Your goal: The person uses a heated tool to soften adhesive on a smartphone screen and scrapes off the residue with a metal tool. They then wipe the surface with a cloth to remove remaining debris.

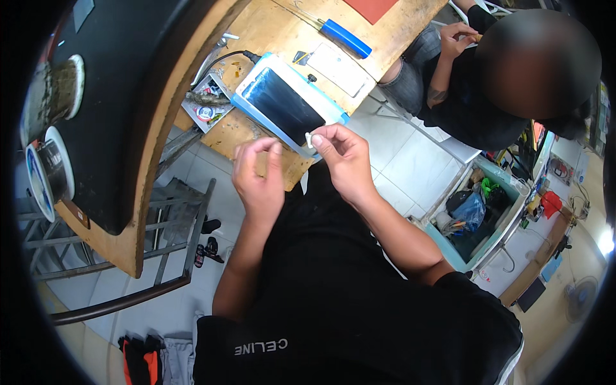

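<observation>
My right hand [348, 160] pinches a small whitish piece [309, 140] between thumb and fingers. It is too small to name more exactly. To its left, my left hand [258, 183] has its fingertips curled towards the thumb; whatever lies between the tips is too small to see. Both hands hang above the near edge of the wooden workbench [240, 138]. Just beyond them sits a flat white-and-blue device [263, 67] with a dark glossy panel [282, 102] on top. A black cable [224, 59] runs into its far left corner.
A small tray of bits [215, 106] stands left of the device. Beyond it lie a white sheet-like panel [340, 68] and a blue-handled tool [345, 38]. A curved dark table [141, 96] bears wire spools [51, 172]. Another person sits at right, near a cluttered bin [443, 247].
</observation>
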Tool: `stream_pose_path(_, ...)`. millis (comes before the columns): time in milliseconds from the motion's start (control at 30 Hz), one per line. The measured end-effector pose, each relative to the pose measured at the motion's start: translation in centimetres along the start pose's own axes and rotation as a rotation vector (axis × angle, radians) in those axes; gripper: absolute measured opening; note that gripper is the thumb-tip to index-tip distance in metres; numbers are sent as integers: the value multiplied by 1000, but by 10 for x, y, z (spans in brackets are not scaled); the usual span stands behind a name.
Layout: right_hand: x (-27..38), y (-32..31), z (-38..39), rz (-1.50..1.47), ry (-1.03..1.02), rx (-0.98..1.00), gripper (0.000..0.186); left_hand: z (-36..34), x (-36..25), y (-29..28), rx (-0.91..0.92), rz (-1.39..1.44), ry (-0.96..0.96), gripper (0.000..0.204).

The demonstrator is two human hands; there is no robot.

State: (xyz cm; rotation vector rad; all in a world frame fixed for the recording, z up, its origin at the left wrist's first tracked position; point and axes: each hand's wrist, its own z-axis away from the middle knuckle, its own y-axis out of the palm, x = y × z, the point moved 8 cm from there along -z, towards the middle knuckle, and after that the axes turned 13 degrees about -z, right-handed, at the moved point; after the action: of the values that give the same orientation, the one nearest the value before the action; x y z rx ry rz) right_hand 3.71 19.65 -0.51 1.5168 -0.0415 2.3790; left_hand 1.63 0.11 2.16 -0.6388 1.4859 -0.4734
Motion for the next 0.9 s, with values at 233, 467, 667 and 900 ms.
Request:
stream_pose_path(233, 0, 14, 8, 7, 27, -31, 7, 6, -47, 0, 49, -84, 180, 13)
stream_pose_path(467, 6, 29, 37, 412, -352, 111, 5, 67, 36, 43, 378, 844, -874, 5)
stream_pose_path(667, 41, 20, 19, 505, -650, -42, 10, 62, 83, 25, 39, 885, -895, 6)
stream_pose_path(900, 26, 31, -7, 796, -712, 64, 16, 1, 104, 12, 70, -57, -338, 24)
